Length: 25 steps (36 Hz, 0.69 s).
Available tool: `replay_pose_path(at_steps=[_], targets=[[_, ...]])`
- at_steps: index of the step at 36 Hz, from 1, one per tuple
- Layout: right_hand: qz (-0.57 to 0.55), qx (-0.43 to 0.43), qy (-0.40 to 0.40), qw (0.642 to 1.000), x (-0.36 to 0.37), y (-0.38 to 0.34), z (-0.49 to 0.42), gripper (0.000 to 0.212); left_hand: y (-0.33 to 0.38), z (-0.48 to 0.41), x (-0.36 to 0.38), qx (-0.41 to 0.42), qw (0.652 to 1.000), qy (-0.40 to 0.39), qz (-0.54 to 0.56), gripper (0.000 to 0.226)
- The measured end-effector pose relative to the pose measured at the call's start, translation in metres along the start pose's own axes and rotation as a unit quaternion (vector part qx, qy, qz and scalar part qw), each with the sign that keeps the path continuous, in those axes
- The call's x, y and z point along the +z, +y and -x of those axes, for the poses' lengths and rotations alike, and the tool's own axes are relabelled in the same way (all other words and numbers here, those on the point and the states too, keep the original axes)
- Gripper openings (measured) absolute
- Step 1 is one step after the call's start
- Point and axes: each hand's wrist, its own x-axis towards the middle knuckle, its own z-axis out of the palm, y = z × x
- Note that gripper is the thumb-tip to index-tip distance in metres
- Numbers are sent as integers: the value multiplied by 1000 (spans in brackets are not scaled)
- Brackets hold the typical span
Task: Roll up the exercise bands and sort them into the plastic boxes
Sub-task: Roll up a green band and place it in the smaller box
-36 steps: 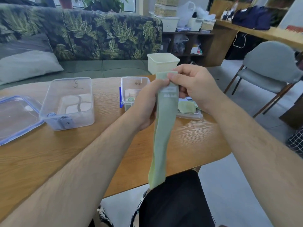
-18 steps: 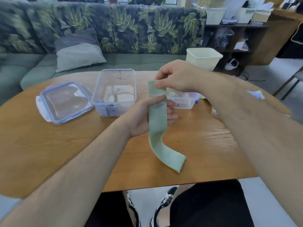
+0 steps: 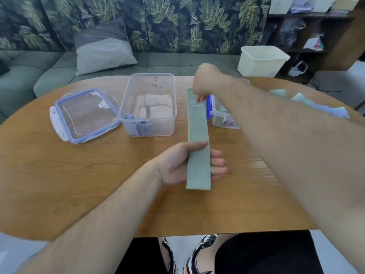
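A pale green exercise band point(image 3: 198, 133) lies stretched out flat over the wooden table point(image 3: 79, 175), running away from me. My left hand point(image 3: 181, 165) holds its near part, thumb across the top and fingers underneath. My right hand point(image 3: 203, 84) pinches the band's far end. A clear plastic box point(image 3: 150, 105) to the left holds a rolled bluish band point(image 3: 129, 117). A second clear box point(image 3: 223, 115), partly hidden by my right forearm, holds green bands.
A clear lid with blue rim point(image 3: 85, 115) lies left of the first box. A white tub point(image 3: 260, 60) stands at the table's far right edge. Loose green and blue bands point(image 3: 308, 105) lie behind my right arm. A sofa with a pillow point(image 3: 102, 50) lies beyond.
The band hung down from both hands a second ago; it is now pulled straight and laid lengthwise on the table. My left hand slid toward its near end, my right moved away.
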Motion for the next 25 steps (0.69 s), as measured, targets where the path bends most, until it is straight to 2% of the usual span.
replay_pose_path(at_steps=[5, 8, 11, 16, 19, 25], targets=[[177, -47, -66, 981, 13, -4, -2, 41, 1, -2, -5, -46, 998, 45, 12, 40], [180, -75, -71, 978, 18, -8, -1, 31, 4, -3, -5, -55, 995, 77, 42, 39], [222, -87, -74, 968, 18, -14, 15, 29, 4, -2, -3, -58, 992, 91, 60, 40], [193, -100, -131, 967, 39, 5, 57, 43, -1, 1, 1, -50, 992, 96, 69, 41], [163, -105, -128, 972, 60, 19, 72, 46, -3, 1, 4, -40, 992, 103, 58, 41], [112, -133, -130, 976, 78, 38, 90, 42, -12, 7, 11, -48, 994, 98, 33, 44]])
